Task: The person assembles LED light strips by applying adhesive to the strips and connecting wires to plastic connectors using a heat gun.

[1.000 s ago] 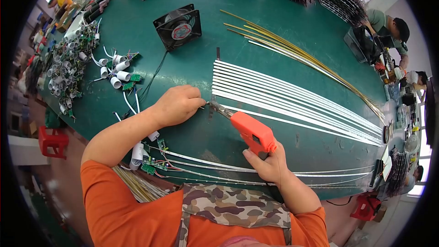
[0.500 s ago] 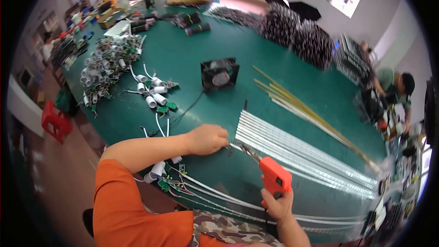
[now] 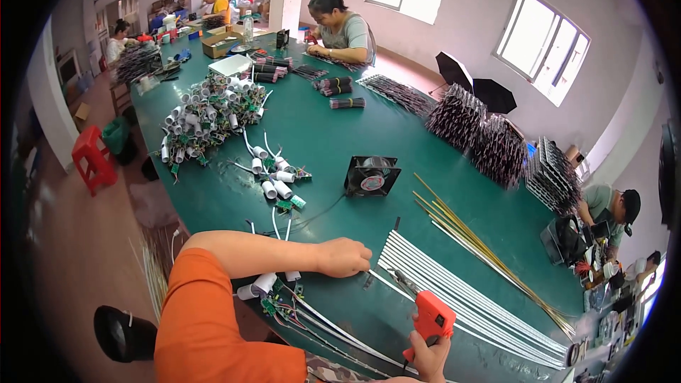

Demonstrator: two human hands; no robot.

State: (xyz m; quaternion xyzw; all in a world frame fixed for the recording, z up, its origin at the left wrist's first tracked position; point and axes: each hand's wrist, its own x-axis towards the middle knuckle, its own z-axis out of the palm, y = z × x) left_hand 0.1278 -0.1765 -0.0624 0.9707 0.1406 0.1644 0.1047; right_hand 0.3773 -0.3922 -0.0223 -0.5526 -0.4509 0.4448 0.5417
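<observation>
My right hand (image 3: pixel 430 359) grips a red-orange soldering gun (image 3: pixel 434 314). Its metal nose points up and left, near the end of a white strip (image 3: pixel 389 284) lying at the close side of a row. My left hand (image 3: pixel 344 257) is closed, fingertips pinched at that strip's left end; anything between them is too small to make out. Beyond lies the row of parallel white strips (image 3: pixel 472 299). Under my left forearm are a white lamp cap (image 3: pixel 264 284) and a green circuit board (image 3: pixel 269 306) with thin wires.
A black fan (image 3: pixel 372 176) stands mid-table, its cord trailing left. White caps with circuit boards (image 3: pixel 213 117) are heaped at the left. Yellowish rods (image 3: pixel 472 230) lie to the right. Bundled dark parts (image 3: pixel 457 117) are stacked at the far edge. Co-workers sit around the green table (image 3: pixel 319 149).
The view has tilted upward, showing more of the room. The soldering gun's nose has drawn a little away from my left fingertips, which remain by the strip's end.
</observation>
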